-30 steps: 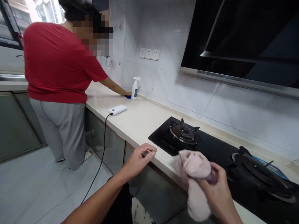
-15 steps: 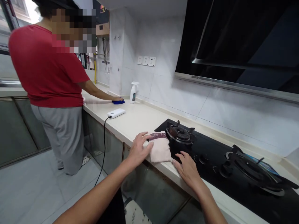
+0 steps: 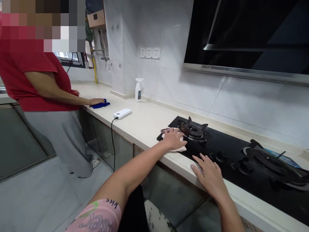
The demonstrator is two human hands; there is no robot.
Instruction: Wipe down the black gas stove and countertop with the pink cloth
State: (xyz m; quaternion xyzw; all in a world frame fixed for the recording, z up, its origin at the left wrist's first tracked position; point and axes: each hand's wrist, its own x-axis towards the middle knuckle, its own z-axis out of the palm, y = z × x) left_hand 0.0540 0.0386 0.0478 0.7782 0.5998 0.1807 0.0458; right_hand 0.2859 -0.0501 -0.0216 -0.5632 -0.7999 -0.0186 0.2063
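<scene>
My left hand (image 3: 173,140) lies over a pale pink towel (image 3: 180,149) with a dark purple band, its fingers curled on the bunched cloth. The towel sits at the front left corner of the black gas stove (image 3: 223,140), beside the left burner (image 3: 193,130), and my palm hides much of it. My right hand (image 3: 209,174) rests at the stove's front edge near the control knobs (image 3: 220,157). Its fingers are spread and hold nothing.
A person in a red shirt (image 3: 36,80) stands at the left, one hand on a blue cloth (image 3: 101,104). On the counter (image 3: 149,120) are a white power bank (image 3: 122,113) with a hanging black cable (image 3: 112,138) and a spray bottle (image 3: 138,91). A range hood (image 3: 241,38) overhangs the stove.
My left hand has come down onto the towel, now bunched and shifted toward the burner. My right hand stays open by the stove edge. The other person's blue cloth has moved left, nearer the counter's front edge.
</scene>
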